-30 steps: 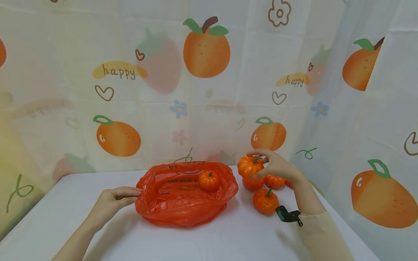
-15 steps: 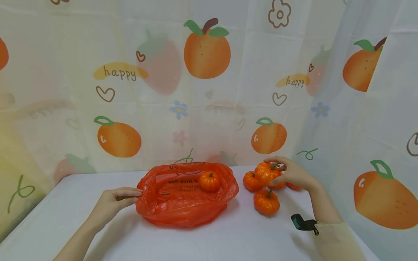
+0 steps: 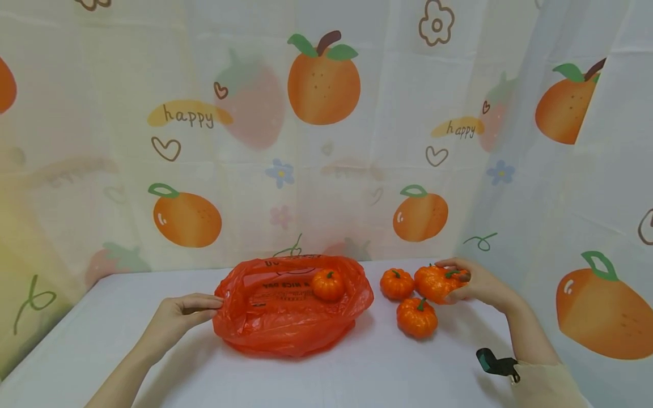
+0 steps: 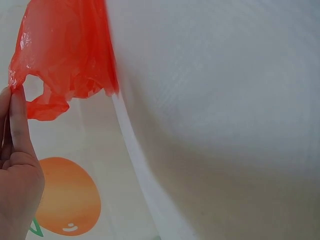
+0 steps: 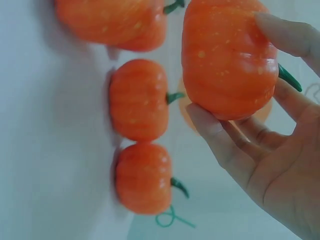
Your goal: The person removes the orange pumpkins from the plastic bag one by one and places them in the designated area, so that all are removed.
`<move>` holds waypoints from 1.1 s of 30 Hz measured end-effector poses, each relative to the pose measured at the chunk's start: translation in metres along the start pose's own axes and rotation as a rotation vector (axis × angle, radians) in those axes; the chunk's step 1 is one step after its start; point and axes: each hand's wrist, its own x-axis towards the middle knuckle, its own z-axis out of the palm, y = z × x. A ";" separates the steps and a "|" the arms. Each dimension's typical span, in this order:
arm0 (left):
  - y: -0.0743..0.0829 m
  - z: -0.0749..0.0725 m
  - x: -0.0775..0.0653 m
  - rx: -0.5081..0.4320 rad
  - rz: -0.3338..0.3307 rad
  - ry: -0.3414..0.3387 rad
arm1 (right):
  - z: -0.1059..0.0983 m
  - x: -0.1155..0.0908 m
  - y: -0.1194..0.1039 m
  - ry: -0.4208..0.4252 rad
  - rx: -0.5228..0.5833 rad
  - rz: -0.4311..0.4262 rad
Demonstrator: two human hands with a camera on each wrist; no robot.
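Note:
A red plastic bag [image 3: 285,331] lies spread with its mouth toward me, and a small orange pumpkin [image 3: 328,284] rests inside on its right. My left hand [image 3: 170,320] pinches the bag's left edge. In the left wrist view, the fingertips [image 4: 18,100] hold the bag [image 4: 60,50] beside a handle hole. My right hand [image 3: 476,284] grips a larger speckled pumpkin [image 3: 435,284] at the right. In the right wrist view, thumb and fingers curl round this pumpkin [image 5: 227,60], its green stem toward the palm.
Left of the held pumpkin stand two small pumpkins, one farther back [image 3: 397,284] and one nearer me [image 3: 417,318]. In the right wrist view a large pumpkin [image 5: 112,20] shows beyond the small ones. A fruit-print curtain [image 3: 326,170] borders the white table [image 3: 127,289] behind and at the sides.
My right hand has carried the held pumpkin rightward and down, away from the bag, uncovering the small pumpkin behind. The left hand and bag have stayed in place.

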 end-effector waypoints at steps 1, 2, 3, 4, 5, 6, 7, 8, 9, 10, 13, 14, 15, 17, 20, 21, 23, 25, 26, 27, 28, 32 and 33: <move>0.000 0.000 0.000 0.000 -0.002 0.000 | 0.000 -0.001 0.003 -0.002 0.007 0.005; 0.000 0.000 0.000 0.001 -0.004 0.000 | -0.001 -0.003 0.006 -0.003 0.010 0.006; -0.001 0.000 0.000 0.002 -0.005 0.000 | -0.001 -0.004 0.009 -0.002 0.009 0.006; -0.001 0.000 0.000 0.004 -0.003 0.001 | -0.002 -0.005 0.011 -0.001 0.011 0.010; -0.001 0.000 0.000 0.005 -0.001 0.001 | -0.002 -0.006 0.014 0.001 0.011 0.018; -0.001 0.000 -0.001 0.008 0.000 0.003 | -0.002 -0.007 0.016 0.003 0.009 0.020; 0.000 0.000 -0.001 0.008 0.001 0.003 | -0.003 -0.008 0.019 0.004 0.005 0.022; 0.000 0.000 -0.001 0.010 0.001 0.003 | -0.003 -0.009 0.021 0.005 -0.001 0.025; 0.000 0.000 -0.001 0.010 0.002 0.003 | -0.003 -0.010 0.023 0.005 -0.002 0.029; 0.001 0.000 -0.001 0.012 0.001 0.003 | -0.003 -0.011 0.024 0.003 -0.005 0.031; 0.001 0.000 -0.001 0.012 -0.009 0.001 | -0.004 -0.013 0.028 -0.002 -0.011 0.035; 0.001 0.000 -0.001 0.012 -0.012 0.000 | -0.004 -0.014 0.029 -0.001 -0.017 0.040; 0.001 0.000 -0.001 0.012 -0.014 0.000 | -0.003 -0.015 0.030 -0.001 -0.027 0.047; 0.001 0.000 -0.001 0.010 -0.017 -0.002 | -0.002 -0.016 0.032 -0.004 -0.048 0.055; 0.001 0.000 0.000 0.005 -0.014 -0.002 | 0.001 -0.018 0.035 -0.003 -0.078 0.075; 0.001 0.000 0.000 0.004 -0.012 -0.002 | 0.002 -0.018 0.036 -0.004 -0.080 0.078; 0.001 0.000 0.000 0.003 -0.009 -0.001 | 0.004 -0.018 0.039 -0.008 -0.074 0.081; 0.001 0.000 0.000 0.006 -0.009 -0.002 | 0.005 -0.018 0.042 -0.016 -0.060 0.083; 0.001 0.000 0.000 0.007 -0.010 -0.002 | 0.005 -0.017 0.044 -0.022 -0.052 0.081; 0.001 0.000 0.000 0.008 -0.011 -0.002 | 0.006 -0.017 0.045 -0.031 -0.043 0.079; 0.001 0.000 0.000 0.010 -0.013 -0.002 | 0.006 -0.016 0.047 -0.038 -0.035 0.078; 0.001 0.000 0.001 0.015 -0.013 -0.001 | 0.008 -0.016 0.051 -0.049 -0.025 0.083; 0.001 0.000 0.001 0.017 -0.012 -0.001 | 0.008 -0.016 0.052 -0.048 -0.026 0.081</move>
